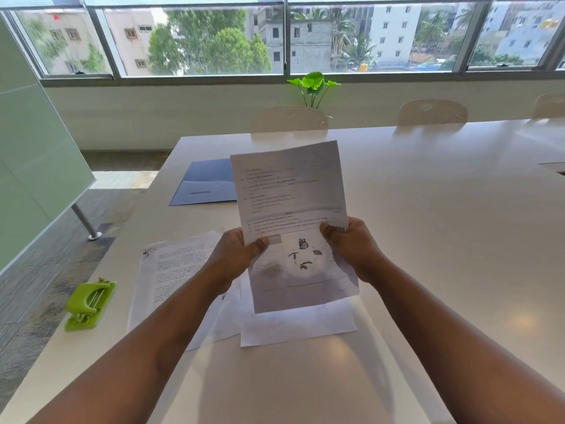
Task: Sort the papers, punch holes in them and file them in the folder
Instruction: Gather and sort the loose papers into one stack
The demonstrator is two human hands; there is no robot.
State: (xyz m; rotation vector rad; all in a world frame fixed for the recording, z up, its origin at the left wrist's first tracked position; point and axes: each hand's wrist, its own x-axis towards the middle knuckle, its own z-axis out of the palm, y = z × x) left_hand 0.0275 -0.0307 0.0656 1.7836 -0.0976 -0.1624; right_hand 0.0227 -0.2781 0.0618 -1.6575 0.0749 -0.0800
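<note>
1. Head view: both hands hold one printed sheet (292, 209) up above the white table (428, 224). The left hand (235, 255) pinches its left edge, thumb on the front. The right hand (351, 243) grips the right edge, fingers curled round it.
2. The sheet carries lines of text and a ring of small insect drawings near its lower half; it tilts slightly and hides part of what lies behind it.
3. Under the hands, loose papers (174, 270) lie overlapped on the table, one handwritten, one blank sheet nearest the person.
4. A green hole punch (90, 304) sits near the table's left edge, just beside the papers but apart from them.
5. An open blue folder (208, 183) lies flat farther back on the left, partly covered from sight by the held sheet.
6. To the right the tabletop stretches wide and bare. Chairs (432, 113) stand along the far edge, and a green plant (315, 84) rises behind one, below the windows.
</note>
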